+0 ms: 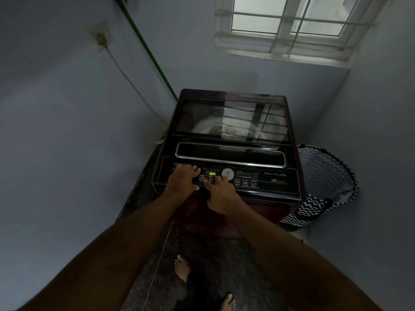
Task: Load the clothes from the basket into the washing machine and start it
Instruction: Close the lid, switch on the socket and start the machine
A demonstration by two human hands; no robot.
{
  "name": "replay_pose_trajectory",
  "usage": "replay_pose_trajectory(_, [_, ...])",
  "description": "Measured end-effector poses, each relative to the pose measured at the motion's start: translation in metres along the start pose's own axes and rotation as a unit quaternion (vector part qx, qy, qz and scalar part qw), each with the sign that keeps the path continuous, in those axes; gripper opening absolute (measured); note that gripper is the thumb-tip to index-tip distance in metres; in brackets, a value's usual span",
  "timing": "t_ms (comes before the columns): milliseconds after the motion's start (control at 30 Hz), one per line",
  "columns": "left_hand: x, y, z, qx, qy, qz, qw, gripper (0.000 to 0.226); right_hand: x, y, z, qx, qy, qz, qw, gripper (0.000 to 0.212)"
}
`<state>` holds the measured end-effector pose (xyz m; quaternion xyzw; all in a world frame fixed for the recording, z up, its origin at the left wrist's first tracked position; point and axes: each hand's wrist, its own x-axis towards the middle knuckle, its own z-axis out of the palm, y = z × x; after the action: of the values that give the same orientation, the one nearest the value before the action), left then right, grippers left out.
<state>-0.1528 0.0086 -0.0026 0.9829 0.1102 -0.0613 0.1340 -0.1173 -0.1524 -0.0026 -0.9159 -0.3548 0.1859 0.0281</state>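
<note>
Your washing machine (229, 140) stands in the corner under the window, lid down, clothes dimly visible through the glass. It is rigid and heavy; nothing here wants gripping. The buttons (209, 178) along the front edge of its control panel (269, 179) likely need only a light, square press. Your left hand (183, 179) lies flat on the panel's left end, fingers (190, 168) straight and slightly spread. Your right hand (221, 194) hovers with fingers loose, forefinger tip at the buttons beside the lit display (212, 173). The basket (325, 176) sits at the machine's right side.

Bare arms, bare feet
No sleeves reach either forearm; left hand (183, 179), right hand (221, 195) and fingers (203, 181) carry no rings or watch.
</note>
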Motion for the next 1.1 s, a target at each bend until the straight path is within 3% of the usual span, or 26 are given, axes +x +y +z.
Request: replay_pose_trajectory(1100, [-0.0024,0.0007,0.0014,-0.015,0.006,-0.003,1.000,0.072,0.0000,0.0031,0.0003,0.017,0.001,0.000,1.000,0.082])
